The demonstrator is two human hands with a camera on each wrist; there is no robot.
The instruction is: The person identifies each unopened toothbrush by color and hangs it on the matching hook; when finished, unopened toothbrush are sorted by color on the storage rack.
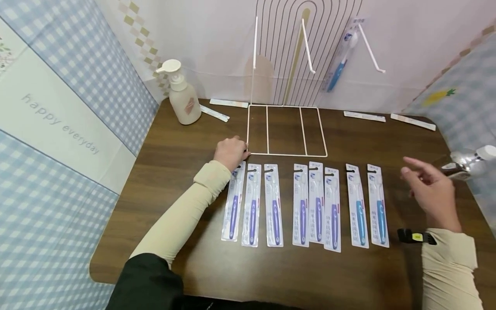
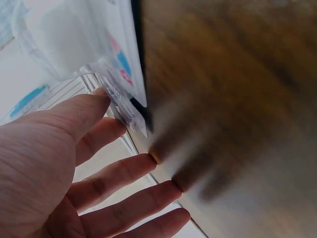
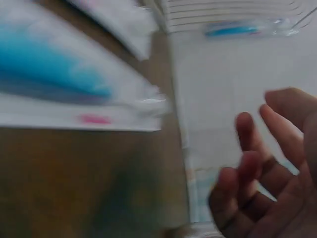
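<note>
My left hand (image 1: 231,153) is at the hook end of the leftmost packaged toothbrush (image 1: 234,206), which has a purple handle. In the left wrist view, the thumb and index finger lie close against the clear end of that package (image 2: 121,94). The other fingers are extended and spread near the tabletop; no grip on the package shows. Above the right side of the table hovers my right hand (image 1: 434,189), its fingers loosely bent and nothing in them. Nearest to it is the rightmost packaged toothbrush (image 1: 377,206), blue-handled. Several more packaged toothbrushes (image 1: 274,206) lie between in a row.
Behind the row stands a white wire rack (image 1: 287,154) with long hooks; a blue packaged toothbrush (image 1: 341,64) hangs on the right one. A pump bottle (image 1: 186,101) stands back left. Narrow white strips (image 1: 364,116) lie along the back, and a shiny metal object (image 1: 461,165) is at right.
</note>
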